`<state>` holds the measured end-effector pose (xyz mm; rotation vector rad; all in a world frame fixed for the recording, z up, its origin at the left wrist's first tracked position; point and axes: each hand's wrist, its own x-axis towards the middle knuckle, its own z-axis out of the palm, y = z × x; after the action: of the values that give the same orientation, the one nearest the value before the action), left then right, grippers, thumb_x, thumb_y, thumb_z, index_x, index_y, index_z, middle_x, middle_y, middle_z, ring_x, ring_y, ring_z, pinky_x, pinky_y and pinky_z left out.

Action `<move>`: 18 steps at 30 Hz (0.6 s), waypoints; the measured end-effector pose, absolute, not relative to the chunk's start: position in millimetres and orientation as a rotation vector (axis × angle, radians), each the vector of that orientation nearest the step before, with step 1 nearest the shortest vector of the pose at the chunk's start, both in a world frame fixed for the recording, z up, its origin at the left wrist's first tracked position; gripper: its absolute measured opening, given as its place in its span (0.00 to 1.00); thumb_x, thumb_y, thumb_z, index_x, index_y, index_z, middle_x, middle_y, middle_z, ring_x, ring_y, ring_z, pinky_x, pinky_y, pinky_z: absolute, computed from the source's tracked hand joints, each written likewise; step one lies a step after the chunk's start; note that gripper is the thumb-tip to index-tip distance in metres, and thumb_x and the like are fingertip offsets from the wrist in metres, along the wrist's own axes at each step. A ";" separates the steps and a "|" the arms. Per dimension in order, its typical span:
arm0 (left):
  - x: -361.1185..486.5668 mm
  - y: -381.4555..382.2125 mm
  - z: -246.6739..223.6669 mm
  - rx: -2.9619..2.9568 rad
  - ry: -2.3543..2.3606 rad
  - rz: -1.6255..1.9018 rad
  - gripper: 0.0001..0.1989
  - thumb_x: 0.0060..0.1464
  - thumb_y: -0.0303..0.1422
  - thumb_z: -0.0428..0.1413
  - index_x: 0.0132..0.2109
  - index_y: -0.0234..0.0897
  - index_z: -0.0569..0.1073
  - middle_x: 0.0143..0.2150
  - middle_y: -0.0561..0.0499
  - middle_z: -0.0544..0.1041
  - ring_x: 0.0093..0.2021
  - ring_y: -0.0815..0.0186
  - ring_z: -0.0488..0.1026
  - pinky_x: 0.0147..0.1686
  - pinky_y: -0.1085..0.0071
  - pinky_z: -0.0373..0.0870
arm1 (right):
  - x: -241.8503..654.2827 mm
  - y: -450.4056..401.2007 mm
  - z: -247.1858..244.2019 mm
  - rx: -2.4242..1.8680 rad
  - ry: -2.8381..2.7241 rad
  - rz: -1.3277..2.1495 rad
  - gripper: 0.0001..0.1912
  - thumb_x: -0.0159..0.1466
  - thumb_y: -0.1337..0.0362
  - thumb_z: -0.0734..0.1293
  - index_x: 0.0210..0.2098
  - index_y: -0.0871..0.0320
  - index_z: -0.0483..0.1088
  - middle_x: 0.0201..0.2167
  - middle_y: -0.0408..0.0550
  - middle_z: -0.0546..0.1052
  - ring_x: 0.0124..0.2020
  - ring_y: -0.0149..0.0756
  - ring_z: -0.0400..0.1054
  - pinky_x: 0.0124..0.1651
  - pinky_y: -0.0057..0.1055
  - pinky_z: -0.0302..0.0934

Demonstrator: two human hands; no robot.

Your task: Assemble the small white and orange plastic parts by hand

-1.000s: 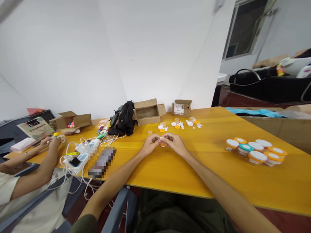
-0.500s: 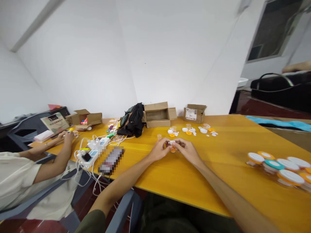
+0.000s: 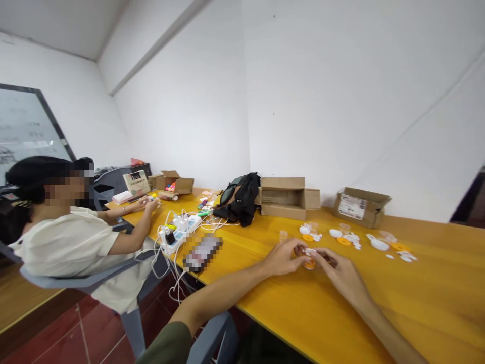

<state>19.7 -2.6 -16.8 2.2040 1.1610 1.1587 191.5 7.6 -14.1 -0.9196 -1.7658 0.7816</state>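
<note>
My left hand (image 3: 285, 258) and my right hand (image 3: 342, 273) meet over the table, fingertips pinched from both sides on a small white plastic part (image 3: 309, 251). Just beneath it shows an orange plastic piece (image 3: 309, 264), partly covered by the fingers; whether the two are joined I cannot tell. Beyond my left hand stands a small clear cup (image 3: 283, 235). Farther back lie groups of loose parts: white discs (image 3: 379, 244), orange rings (image 3: 344, 241) and clear cups (image 3: 344, 228).
Two cardboard boxes, one open (image 3: 283, 210) and one labelled (image 3: 359, 210), stand along the wall beside a black bag (image 3: 242, 199). Left are a phone (image 3: 202, 253) and a power strip (image 3: 182, 235) with trailing white cables. A seated person (image 3: 71, 242) handles small items farther left.
My view has swung left, so the table's things sit farther right and the lidded jars are out of sight. More of the seated person shows. Both hands keep their pinch on the white part.
</note>
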 end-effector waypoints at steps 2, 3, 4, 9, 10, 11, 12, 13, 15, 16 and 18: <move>20.0 -2.1 -17.3 2.204 1.167 1.144 0.13 0.54 0.33 0.60 0.46 0.36 0.73 0.41 0.47 0.76 0.41 0.63 0.73 0.44 0.67 0.69 | 192.8 11.1 -18.0 -0.924 -1.751 0.774 0.26 0.53 0.37 0.65 0.28 0.53 0.77 0.29 0.50 0.82 0.31 0.46 0.75 0.35 0.36 0.71; 20.0 -2.3 -17.1 2.203 1.171 1.138 0.14 0.53 0.33 0.60 0.47 0.36 0.72 0.42 0.47 0.76 0.41 0.63 0.73 0.45 0.67 0.69 | 193.1 12.3 -19.4 -0.924 -1.736 0.774 0.26 0.53 0.37 0.65 0.29 0.53 0.77 0.29 0.50 0.82 0.31 0.46 0.75 0.35 0.36 0.71; 19.9 -2.9 -16.5 2.209 1.168 1.124 0.15 0.53 0.33 0.60 0.48 0.36 0.72 0.42 0.47 0.76 0.42 0.62 0.73 0.45 0.67 0.69 | 193.2 12.9 -20.2 -0.925 -1.718 0.779 0.26 0.52 0.36 0.65 0.29 0.53 0.77 0.29 0.50 0.82 0.30 0.46 0.75 0.35 0.36 0.71; 18.8 -6.7 -11.9 2.194 1.142 1.117 0.15 0.53 0.33 0.60 0.48 0.36 0.71 0.43 0.47 0.75 0.43 0.62 0.72 0.47 0.66 0.68 | 190.8 8.8 -15.9 -0.930 -1.649 0.796 0.27 0.52 0.37 0.66 0.29 0.55 0.75 0.29 0.52 0.81 0.30 0.45 0.75 0.36 0.37 0.71; 18.6 -7.0 -11.1 2.194 1.135 1.120 0.14 0.53 0.32 0.60 0.47 0.36 0.71 0.43 0.47 0.75 0.43 0.62 0.72 0.47 0.66 0.68 | 190.0 7.8 -14.4 -0.924 -1.643 0.796 0.27 0.52 0.37 0.65 0.29 0.55 0.75 0.29 0.52 0.81 0.30 0.45 0.75 0.36 0.38 0.71; 18.3 -7.2 -10.4 2.193 1.130 1.128 0.14 0.53 0.32 0.60 0.47 0.36 0.71 0.42 0.47 0.75 0.43 0.62 0.71 0.46 0.67 0.68 | 189.2 7.1 -13.2 -0.923 -1.635 0.793 0.26 0.52 0.37 0.65 0.29 0.55 0.75 0.28 0.51 0.81 0.30 0.45 0.75 0.36 0.38 0.71; 18.1 -7.3 -9.8 2.196 1.124 1.129 0.14 0.53 0.32 0.60 0.47 0.36 0.71 0.42 0.47 0.74 0.43 0.62 0.71 0.46 0.67 0.68 | 188.5 6.7 -12.3 -0.923 -1.629 0.790 0.26 0.52 0.38 0.66 0.28 0.55 0.74 0.28 0.51 0.81 0.30 0.44 0.75 0.36 0.38 0.71; 17.9 -7.3 -9.3 2.202 1.118 1.127 0.14 0.53 0.32 0.59 0.47 0.36 0.71 0.42 0.48 0.74 0.42 0.62 0.71 0.46 0.67 0.68 | 188.0 6.5 -11.7 -0.923 -1.626 0.791 0.25 0.53 0.38 0.66 0.28 0.55 0.74 0.28 0.51 0.81 0.30 0.44 0.75 0.36 0.38 0.70; 17.4 -7.5 -8.2 2.210 1.110 1.117 0.13 0.53 0.32 0.59 0.47 0.37 0.71 0.41 0.48 0.74 0.42 0.63 0.71 0.46 0.67 0.68 | 187.2 6.8 -11.7 -0.922 -1.617 0.804 0.25 0.53 0.39 0.66 0.28 0.55 0.74 0.28 0.51 0.81 0.30 0.44 0.75 0.36 0.38 0.70; 17.2 -7.6 -7.7 2.213 1.108 1.114 0.13 0.53 0.32 0.59 0.47 0.37 0.71 0.41 0.48 0.74 0.42 0.63 0.71 0.46 0.67 0.68 | 187.0 7.1 -12.1 -0.915 -1.614 0.811 0.25 0.53 0.39 0.66 0.28 0.55 0.74 0.28 0.51 0.81 0.30 0.44 0.75 0.36 0.38 0.70; 16.7 -7.8 -6.8 2.216 1.105 1.109 0.12 0.53 0.31 0.59 0.46 0.37 0.71 0.41 0.48 0.74 0.43 0.62 0.71 0.46 0.66 0.68 | 186.8 7.9 -13.1 -0.906 -1.606 0.816 0.25 0.53 0.39 0.66 0.28 0.55 0.74 0.28 0.50 0.81 0.30 0.44 0.75 0.35 0.37 0.70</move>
<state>16.7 -7.8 -6.8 2.2165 1.1052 1.1095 186.8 7.9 -13.1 -0.9056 -1.6061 0.8161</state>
